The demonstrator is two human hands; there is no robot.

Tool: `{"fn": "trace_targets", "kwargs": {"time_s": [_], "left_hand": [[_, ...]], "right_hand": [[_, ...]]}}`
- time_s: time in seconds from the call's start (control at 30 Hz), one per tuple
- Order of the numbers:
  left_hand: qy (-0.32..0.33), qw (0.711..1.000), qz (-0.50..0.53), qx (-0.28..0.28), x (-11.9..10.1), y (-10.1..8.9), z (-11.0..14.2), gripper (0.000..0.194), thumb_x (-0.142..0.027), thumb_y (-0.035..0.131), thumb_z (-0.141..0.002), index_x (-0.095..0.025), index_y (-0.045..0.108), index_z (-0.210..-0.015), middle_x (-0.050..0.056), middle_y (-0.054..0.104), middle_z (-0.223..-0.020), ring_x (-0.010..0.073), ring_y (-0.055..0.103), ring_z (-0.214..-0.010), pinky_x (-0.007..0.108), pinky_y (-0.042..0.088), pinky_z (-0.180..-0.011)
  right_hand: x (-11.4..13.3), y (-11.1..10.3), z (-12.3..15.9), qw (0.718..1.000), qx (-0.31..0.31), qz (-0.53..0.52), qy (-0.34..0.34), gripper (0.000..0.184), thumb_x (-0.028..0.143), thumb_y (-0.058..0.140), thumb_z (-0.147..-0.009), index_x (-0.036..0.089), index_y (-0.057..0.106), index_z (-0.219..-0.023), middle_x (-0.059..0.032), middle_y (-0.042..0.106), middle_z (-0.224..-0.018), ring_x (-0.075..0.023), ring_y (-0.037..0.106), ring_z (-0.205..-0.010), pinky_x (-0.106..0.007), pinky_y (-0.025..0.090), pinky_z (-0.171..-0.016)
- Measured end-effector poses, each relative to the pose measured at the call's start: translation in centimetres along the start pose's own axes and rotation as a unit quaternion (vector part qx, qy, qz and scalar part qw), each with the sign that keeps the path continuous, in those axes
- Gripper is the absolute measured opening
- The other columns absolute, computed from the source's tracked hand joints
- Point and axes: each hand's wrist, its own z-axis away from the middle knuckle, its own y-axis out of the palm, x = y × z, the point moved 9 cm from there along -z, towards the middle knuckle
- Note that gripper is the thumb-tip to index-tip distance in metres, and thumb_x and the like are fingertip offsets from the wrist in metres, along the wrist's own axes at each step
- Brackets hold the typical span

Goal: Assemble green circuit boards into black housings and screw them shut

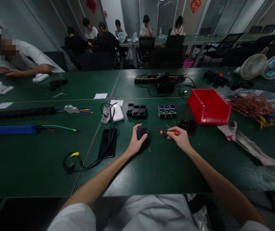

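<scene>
My left hand [137,141] is closed around a small black plastic housing [141,132], thumb on its near side. Between the fingers of my right hand [181,139] is an orange and black screwdriver [172,132]. Its thin shaft points left, and the tip reaches the right side of the housing or close to it; contact is too small to tell. Beyond my hands stand several black housings [136,110] in a row. To their right lies a block of small circuit modules with dark screens [167,111]. A dark flat piece [187,126] rests just past my right hand.
A red bin [209,107] stands at right, beside a bundle of coloured wires [255,107] and a glove [250,146]. At left are a black phone [107,143], a looped cable [96,164], a white box [117,113] and a blue strip [11,130]. A co-worker [26,57] sits far left.
</scene>
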Motion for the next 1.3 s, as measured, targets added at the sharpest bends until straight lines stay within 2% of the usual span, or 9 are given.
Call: {"fn": "trace_targets", "kwargs": {"time_s": [0.17,0.33,0.5,0.77,0.93,1.07,1.3], "left_hand": [[0.000,1.000,-0.001,-0.001,0.0,0.0,0.0,0.058,-0.039,0.059,-0.082,-0.028,0.033,-0.132,0.006,0.049,-0.116,0.0180,0.053,-0.100,0.037,0.042,-0.095],[-0.001,1.000,0.001,-0.002,0.0,0.0,0.0,0.057,-0.039,0.060,-0.082,-0.028,0.034,-0.131,0.006,0.049,-0.114,0.0175,0.053,-0.099,0.037,0.043,-0.093],[-0.003,1.000,0.004,0.000,0.0,0.1,0.0,0.057,-0.039,0.060,-0.082,-0.027,0.034,-0.131,0.006,0.049,-0.113,0.0174,0.054,-0.099,0.036,0.043,-0.093],[-0.001,1.000,0.005,-0.004,-0.1,0.0,0.1,0.053,-0.038,0.062,-0.080,-0.026,0.038,-0.126,0.005,0.050,-0.111,0.0179,0.054,-0.098,0.036,0.044,-0.091],[-0.001,1.000,0.002,-0.009,0.1,-0.1,0.0,0.051,-0.038,0.062,-0.080,-0.025,0.039,-0.123,0.004,0.050,-0.110,0.0170,0.054,-0.096,0.035,0.044,-0.090],[-0.007,1.000,0.012,-0.014,0.4,-0.2,-0.1,0.050,-0.039,0.062,-0.080,-0.025,0.038,-0.122,0.004,0.050,-0.109,0.0164,0.056,-0.094,0.034,0.045,-0.087],[-0.010,1.000,0.018,-0.018,0.4,-0.3,-0.1,0.049,-0.039,0.062,-0.080,-0.025,0.038,-0.120,0.004,0.051,-0.108,0.0155,0.057,-0.091,0.033,0.047,-0.085]], "right_hand": [[0.5,0.0,0.1,1.000,0.007,0.009,0.000,0.034,0.043,0.069,-0.076,0.014,0.066,-0.095,-0.0056,0.067,-0.075,-0.0156,0.065,-0.061,-0.029,0.054,-0.059],[0.7,0.0,0.0,1.000,0.008,0.012,0.004,0.036,0.046,0.066,-0.077,0.014,0.067,-0.091,-0.0048,0.066,-0.067,-0.0151,0.063,-0.057,-0.028,0.052,-0.055],[0.4,0.2,-0.1,1.000,0.012,-0.004,0.011,0.035,0.048,0.065,-0.077,0.014,0.066,-0.089,-0.0067,0.069,-0.072,-0.0143,0.062,-0.055,-0.027,0.050,-0.051],[-0.8,0.5,0.0,0.999,0.022,-0.009,0.041,0.038,0.053,0.055,-0.083,0.015,0.063,-0.079,-0.0012,0.060,-0.055,-0.0103,0.051,-0.042,-0.023,0.041,-0.040],[-0.8,1.0,-0.1,0.998,0.047,-0.024,0.027,0.026,0.043,0.056,-0.085,0.018,0.057,-0.093,0.0031,0.055,-0.061,-0.0101,0.051,-0.049,-0.023,0.042,-0.047],[-0.3,1.2,-0.1,0.997,0.062,-0.053,0.009,0.030,0.032,0.065,-0.078,0.021,0.049,-0.100,0.0049,0.056,-0.071,-0.0105,0.055,-0.057,-0.026,0.045,-0.057],[0.0,0.7,-0.3,0.997,0.035,-0.069,0.018,0.029,0.036,0.064,-0.079,0.018,0.052,-0.099,-0.0008,0.062,-0.074,-0.0133,0.059,-0.060,-0.028,0.048,-0.059]]}}
